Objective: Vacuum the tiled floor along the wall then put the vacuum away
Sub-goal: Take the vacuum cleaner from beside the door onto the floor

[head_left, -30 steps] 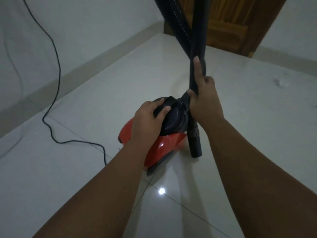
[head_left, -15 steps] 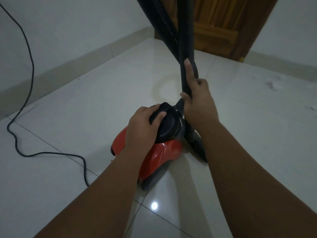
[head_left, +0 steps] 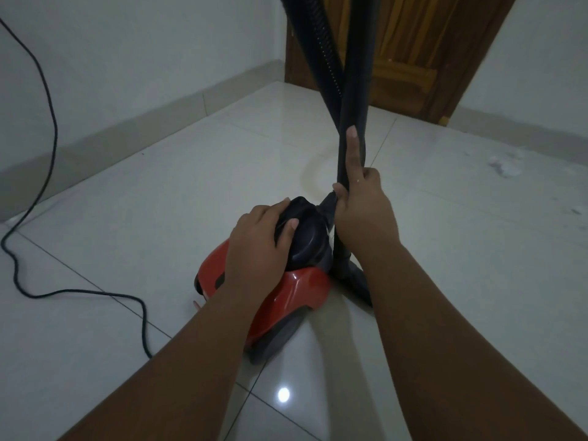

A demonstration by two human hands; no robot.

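A red canister vacuum with a black top sits on the glossy tiled floor. My left hand grips the black handle on top of it. My right hand is closed around the black wand, index finger stretched up along it. The wand stands nearly upright and crosses a ribbed black hose that rises out of the top of the frame. The wand's lower end rests on the floor right of the canister.
A black power cord hangs down the left wall and snakes across the floor toward the vacuum. A pale skirting runs along the left wall. A wooden door stands at the back. White smudges mark the far right tiles.
The view has shifted slightly, with the vacuum a bit lower and left of where it was. Both hands keep the same grips on the handle and the wand.
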